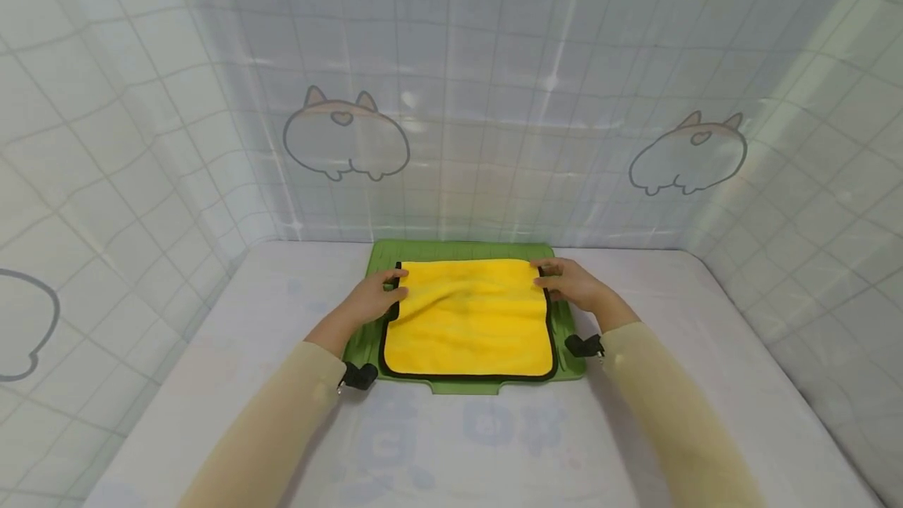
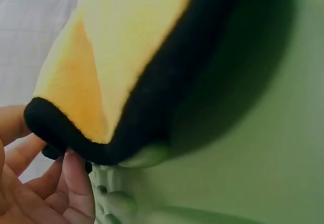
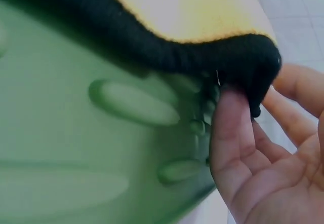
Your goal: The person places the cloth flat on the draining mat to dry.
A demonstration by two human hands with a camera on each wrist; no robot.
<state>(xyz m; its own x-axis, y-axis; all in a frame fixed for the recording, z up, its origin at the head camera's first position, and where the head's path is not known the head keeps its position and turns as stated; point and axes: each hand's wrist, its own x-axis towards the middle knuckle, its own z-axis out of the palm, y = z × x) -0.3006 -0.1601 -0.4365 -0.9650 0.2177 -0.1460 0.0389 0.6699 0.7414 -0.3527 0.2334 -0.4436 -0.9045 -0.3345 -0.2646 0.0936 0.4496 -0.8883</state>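
Note:
A yellow towel (image 1: 469, 335) with black edging is spread over a green ribbed board (image 1: 466, 388), with a diagonal wrinkle across its left half. My left hand (image 1: 374, 296) pinches the towel's left edge close to the far corner. In the left wrist view, the black edging (image 2: 66, 127) bends between that hand's thumb and fingers. On the opposite side my right hand (image 1: 574, 286) grips the right edge near its far corner. The right wrist view has the thumb under the black edging (image 3: 238, 62), fingertips partly hidden behind it. Raised oval bumps (image 3: 136, 102) show on the board beneath.
The board lies on a table covered with a pale printed cloth (image 1: 282, 414). Behind it hangs a grid-patterned curtain (image 1: 494, 100) with animal drawings, and similar sheets enclose the left and right sides. A black wrist mount (image 1: 358, 376) sits at the left sleeve.

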